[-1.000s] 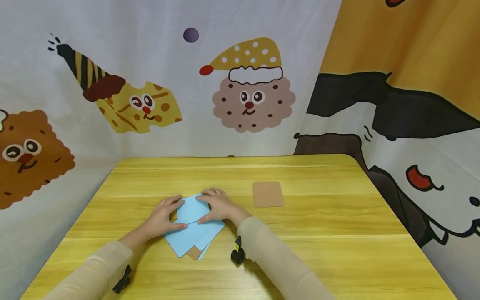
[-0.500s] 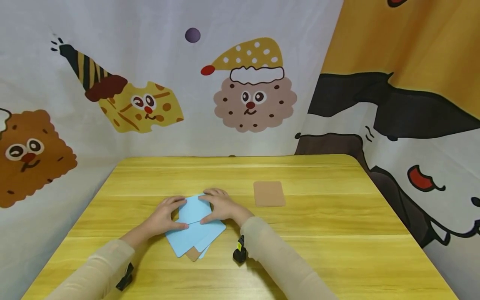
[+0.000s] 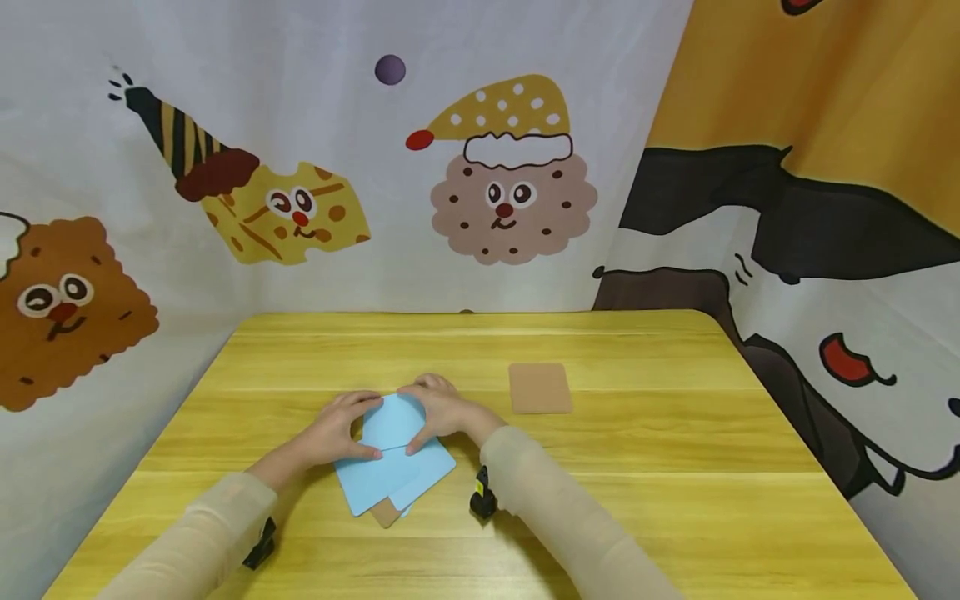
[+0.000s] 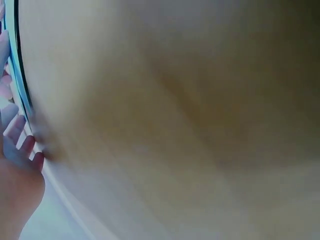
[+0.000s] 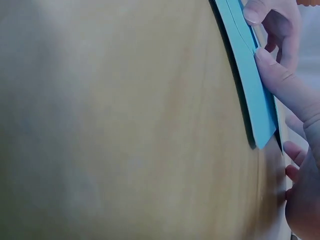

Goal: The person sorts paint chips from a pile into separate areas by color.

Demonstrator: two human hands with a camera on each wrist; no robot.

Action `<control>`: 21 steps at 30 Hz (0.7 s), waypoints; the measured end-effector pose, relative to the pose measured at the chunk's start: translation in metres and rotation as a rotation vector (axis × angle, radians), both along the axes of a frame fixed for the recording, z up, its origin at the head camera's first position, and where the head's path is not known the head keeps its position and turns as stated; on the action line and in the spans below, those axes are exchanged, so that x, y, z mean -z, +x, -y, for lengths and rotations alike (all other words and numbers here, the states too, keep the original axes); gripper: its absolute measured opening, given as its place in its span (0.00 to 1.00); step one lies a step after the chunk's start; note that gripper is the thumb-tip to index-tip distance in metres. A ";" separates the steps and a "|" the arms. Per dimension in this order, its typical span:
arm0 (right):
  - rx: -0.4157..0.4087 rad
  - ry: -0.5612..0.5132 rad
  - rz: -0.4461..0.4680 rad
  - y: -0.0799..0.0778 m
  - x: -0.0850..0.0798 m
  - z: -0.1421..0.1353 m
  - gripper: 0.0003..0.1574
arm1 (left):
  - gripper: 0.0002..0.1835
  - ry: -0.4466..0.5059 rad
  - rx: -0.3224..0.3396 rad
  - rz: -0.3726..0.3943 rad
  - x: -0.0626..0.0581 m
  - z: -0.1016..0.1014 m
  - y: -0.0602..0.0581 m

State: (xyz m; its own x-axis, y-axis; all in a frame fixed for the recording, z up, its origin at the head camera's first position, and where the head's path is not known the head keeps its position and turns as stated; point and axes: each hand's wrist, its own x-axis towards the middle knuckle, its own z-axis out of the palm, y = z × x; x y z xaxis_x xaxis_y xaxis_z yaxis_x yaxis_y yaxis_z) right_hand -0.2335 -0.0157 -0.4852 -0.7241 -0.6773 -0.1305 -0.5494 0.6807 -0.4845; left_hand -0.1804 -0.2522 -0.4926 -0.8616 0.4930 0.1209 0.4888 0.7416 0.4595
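Note:
Both hands are on a small pile of blue cards with rounded corners. The top blue card [image 3: 392, 423] lies between my left hand [image 3: 330, 429] and my right hand [image 3: 444, 413]. Each hand grips a side of it, the thumb at the near edge and the fingers round the far edge. Below it, more blue cards [image 3: 375, 482] fan out towards me, with a brown card corner [image 3: 386, 512] sticking out underneath. In the right wrist view, the right thumb touches the blue cards [image 5: 247, 82]. The left wrist view catches only a thin blue edge beside the fingers.
A square brown card [image 3: 540, 388] lies flat on the wood-grain table [image 3: 637, 517], to the right of the hands. Behind the table's far edge hangs a white curtain [image 3: 315, 50] printed with cartoon biscuits.
The head view has turned slightly left. Both hands keep their grip and draw slightly closer together at the top card's far edge. Less of the lowest blue card shows at the near side.

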 end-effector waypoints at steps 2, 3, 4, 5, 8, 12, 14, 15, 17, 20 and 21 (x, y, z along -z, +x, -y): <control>0.007 0.000 0.010 0.001 0.000 -0.001 0.65 | 0.50 -0.008 0.008 0.015 0.000 0.000 -0.001; 0.009 -0.004 0.012 0.001 0.001 -0.001 0.66 | 0.51 -0.013 0.010 0.021 -0.001 0.000 -0.002; 0.010 -0.007 0.013 0.001 0.001 -0.001 0.66 | 0.51 -0.017 0.012 0.025 -0.001 0.000 -0.002; 0.012 -0.014 0.016 0.001 0.002 -0.001 0.67 | 0.51 -0.018 0.013 0.031 -0.001 0.000 -0.002; 0.014 -0.035 0.021 0.001 0.004 -0.002 0.68 | 0.53 -0.019 0.015 0.038 -0.002 0.000 -0.003; 0.015 -0.053 0.029 0.002 0.004 -0.003 0.69 | 0.53 -0.005 0.017 0.039 -0.004 -0.002 -0.003; 0.011 -0.053 0.030 0.002 0.004 -0.004 0.70 | 0.54 0.008 0.015 0.041 -0.004 -0.003 -0.004; 0.009 -0.054 0.032 0.002 0.003 -0.004 0.70 | 0.54 0.011 0.013 0.039 -0.004 -0.003 -0.005; 0.004 -0.053 0.028 0.002 0.003 -0.004 0.70 | 0.55 0.014 0.008 0.035 -0.003 -0.003 -0.006; -0.009 -0.042 0.011 0.003 0.003 -0.006 0.69 | 0.56 0.016 0.005 0.022 -0.002 -0.004 -0.008; -0.013 -0.038 0.004 0.003 0.003 -0.006 0.69 | 0.57 0.017 0.005 0.016 -0.001 -0.004 -0.008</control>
State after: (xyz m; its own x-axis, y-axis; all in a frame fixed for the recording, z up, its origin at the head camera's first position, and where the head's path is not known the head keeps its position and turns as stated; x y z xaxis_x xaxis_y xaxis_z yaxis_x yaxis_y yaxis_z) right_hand -0.2307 -0.0094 -0.4887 -0.7147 -0.6912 -0.1074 -0.5559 0.6544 -0.5126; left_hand -0.1882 -0.2481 -0.4912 -0.8611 0.4952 0.1150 0.4846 0.7313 0.4799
